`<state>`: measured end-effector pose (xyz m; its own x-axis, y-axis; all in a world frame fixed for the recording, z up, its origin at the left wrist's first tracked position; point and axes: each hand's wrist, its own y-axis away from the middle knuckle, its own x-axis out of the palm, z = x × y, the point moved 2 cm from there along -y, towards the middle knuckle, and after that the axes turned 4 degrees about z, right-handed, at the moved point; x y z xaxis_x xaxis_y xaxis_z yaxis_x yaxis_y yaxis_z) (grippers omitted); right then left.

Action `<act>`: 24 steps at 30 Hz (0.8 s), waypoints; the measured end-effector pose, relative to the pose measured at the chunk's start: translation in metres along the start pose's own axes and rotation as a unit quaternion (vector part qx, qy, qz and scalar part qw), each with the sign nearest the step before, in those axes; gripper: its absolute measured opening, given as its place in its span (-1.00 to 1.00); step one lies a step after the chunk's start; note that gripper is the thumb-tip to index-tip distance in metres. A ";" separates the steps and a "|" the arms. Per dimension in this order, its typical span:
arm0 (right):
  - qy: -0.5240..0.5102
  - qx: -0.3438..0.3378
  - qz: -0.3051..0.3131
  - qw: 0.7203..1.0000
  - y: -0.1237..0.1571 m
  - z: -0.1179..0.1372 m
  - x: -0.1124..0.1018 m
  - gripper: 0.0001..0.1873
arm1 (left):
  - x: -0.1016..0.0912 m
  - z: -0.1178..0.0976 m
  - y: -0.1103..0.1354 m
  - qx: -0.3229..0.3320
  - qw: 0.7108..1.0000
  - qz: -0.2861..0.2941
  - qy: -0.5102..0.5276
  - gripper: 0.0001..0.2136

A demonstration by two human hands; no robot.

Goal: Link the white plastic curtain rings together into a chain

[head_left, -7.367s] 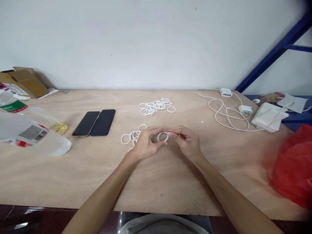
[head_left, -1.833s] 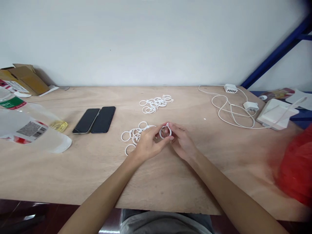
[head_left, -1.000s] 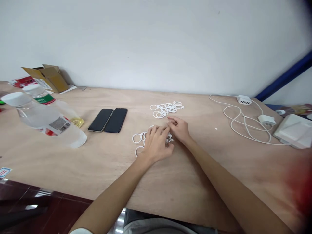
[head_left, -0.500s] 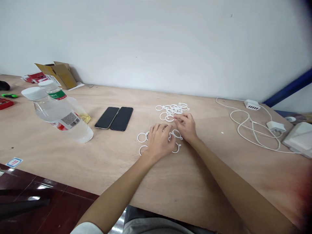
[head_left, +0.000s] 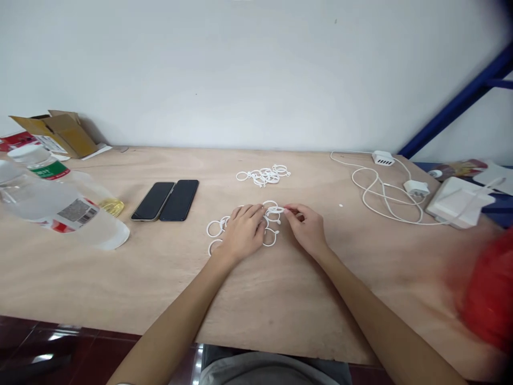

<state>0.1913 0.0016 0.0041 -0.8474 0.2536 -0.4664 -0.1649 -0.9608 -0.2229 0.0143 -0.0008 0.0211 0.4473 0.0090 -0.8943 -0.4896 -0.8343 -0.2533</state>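
Observation:
My right hand pinches the edge of a white ring with a small eyelet, perhaps more than one, between thumb and fingertips. It looks like a curtain ring and hovers over or touches the nearer group of similar rings. Palm down, my left hand rests across that group, its fingers stretched out and its thumb apart. Part of the group is hidden under it. Behind both hands lies a farther heap of overlapping white rings.
Two phones lie side by side at left, near clear bottles and a cardboard box. White cables and chargers spread at right. A blurred red thing shows at the right edge.
My right hand has come nearer from the far heap, bringing a white ring to the nearer group. The view has turned right. More of the red blur shows at the right edge.

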 end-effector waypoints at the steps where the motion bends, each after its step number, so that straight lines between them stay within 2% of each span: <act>1: -0.005 0.008 -0.008 1.000 -0.001 0.000 0.000 -0.76 | 0.000 -0.001 0.000 0.008 1.000 0.012 -0.004 -0.68; 7: -0.067 0.064 -0.093 0.991 -0.009 -0.005 -0.004 -0.74 | 0.001 -0.004 0.001 0.022 0.999 0.029 -0.008 -0.67; 14: -0.080 0.030 -0.185 0.979 -0.017 -0.015 -0.014 -0.73 | 0.001 -0.003 0.000 0.000 1.000 0.011 0.019 -0.71; 18: -0.085 0.015 -0.201 0.976 -0.021 -0.020 -0.017 -0.72 | -0.001 -0.005 0.000 -0.010 1.000 -0.006 0.023 -0.72; 21: -0.027 0.004 -0.210 0.977 -0.024 -0.025 -0.020 -0.73 | -0.003 -0.007 0.000 -0.011 1.000 -0.014 0.024 -0.73; 24: 0.055 -0.025 -0.158 0.986 -0.026 -0.030 -0.018 -0.80 | -0.003 -0.008 -0.001 -0.009 1.000 -0.014 0.023 -0.73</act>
<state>0.2263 0.0254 -0.0077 -0.6978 0.5528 -0.4554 -0.3847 -0.8256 -0.4127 0.0193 -0.0051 0.0274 0.4952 0.0069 -0.8688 -0.4627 -0.8443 -0.2705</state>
